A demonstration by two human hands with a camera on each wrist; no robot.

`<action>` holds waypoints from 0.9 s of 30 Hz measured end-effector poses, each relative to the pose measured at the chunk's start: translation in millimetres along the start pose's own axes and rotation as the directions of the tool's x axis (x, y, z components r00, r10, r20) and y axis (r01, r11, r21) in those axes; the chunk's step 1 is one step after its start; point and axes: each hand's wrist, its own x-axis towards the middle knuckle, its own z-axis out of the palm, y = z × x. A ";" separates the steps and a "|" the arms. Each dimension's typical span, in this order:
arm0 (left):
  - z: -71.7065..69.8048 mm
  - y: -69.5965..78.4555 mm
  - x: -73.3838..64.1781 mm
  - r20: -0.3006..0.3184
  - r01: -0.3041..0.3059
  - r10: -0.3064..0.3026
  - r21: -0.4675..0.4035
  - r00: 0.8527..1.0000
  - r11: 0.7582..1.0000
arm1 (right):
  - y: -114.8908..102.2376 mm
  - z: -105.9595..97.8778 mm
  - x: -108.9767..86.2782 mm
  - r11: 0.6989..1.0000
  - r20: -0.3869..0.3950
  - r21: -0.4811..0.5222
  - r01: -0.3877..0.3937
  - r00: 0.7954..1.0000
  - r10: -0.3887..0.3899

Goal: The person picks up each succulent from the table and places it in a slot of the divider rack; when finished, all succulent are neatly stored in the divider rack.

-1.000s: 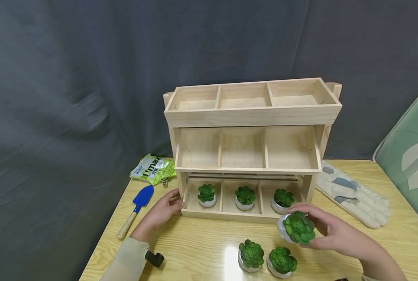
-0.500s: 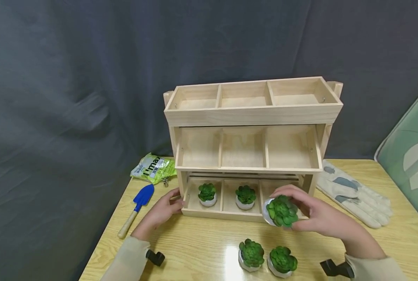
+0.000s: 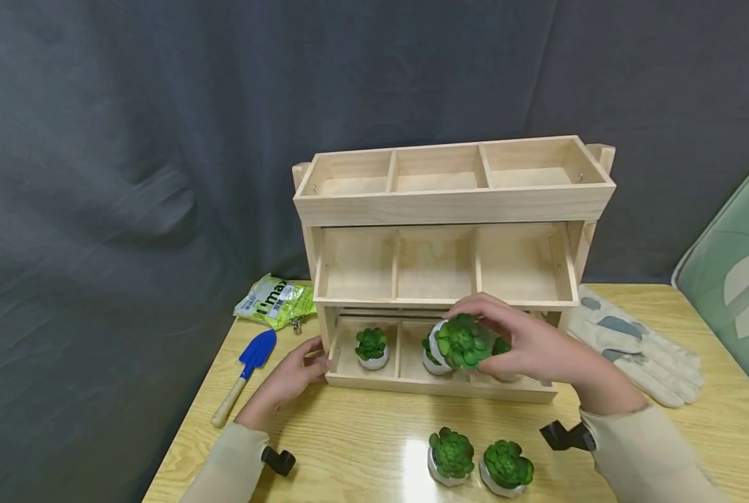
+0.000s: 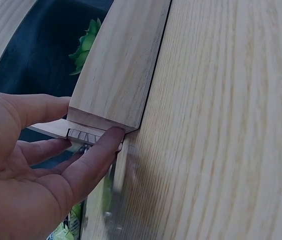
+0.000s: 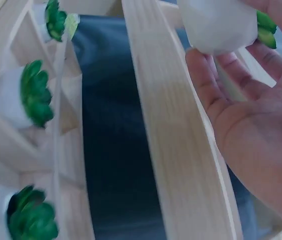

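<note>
A potted succulent (image 3: 463, 341) with a white pot is pinched in my right hand (image 3: 525, 342), raised in front of the bottom tier of the wooden plant rack (image 3: 453, 209). In the right wrist view its white pot (image 5: 216, 25) sits between my thumb and fingers. My left hand (image 3: 294, 377) holds the left end of the bottom tray (image 3: 374, 381); the left wrist view has the fingers and thumb at the tray's corner (image 4: 103, 120). One succulent (image 3: 372, 347) stands in the left bottom compartment. Those in the middle and right compartments are partly hidden.
Two more potted succulents (image 3: 451, 455) stand on the table in front. A blue trowel (image 3: 249, 374) and a green bag (image 3: 274, 302) lie left of the rack, work gloves (image 3: 638, 349) on its right. A dark curtain (image 3: 412, 70) hangs behind.
My right hand has carried the succulent left and upward, from the right compartment's front to the middle one's. My left hand has stayed at the tray end.
</note>
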 end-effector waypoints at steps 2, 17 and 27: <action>0.1 -0.5 0.3 0.000 -0.002 0.002 0.000 1.000 1.000 | -4.5 0.1 11.5 1.000 -0.009 -0.030 -0.002 1.000 0.002; -0.5 -2.9 4.9 -0.028 0.020 -0.020 -0.014 0.999 1.000 | -28.7 0.3 104.9 0.990 -0.044 -0.096 -0.104 0.994 0.100; -1.6 -2.9 4.3 -0.011 0.011 -0.012 -0.011 1.000 1.000 | -35.0 1.4 155.5 0.969 -0.040 -0.219 -0.111 0.994 0.105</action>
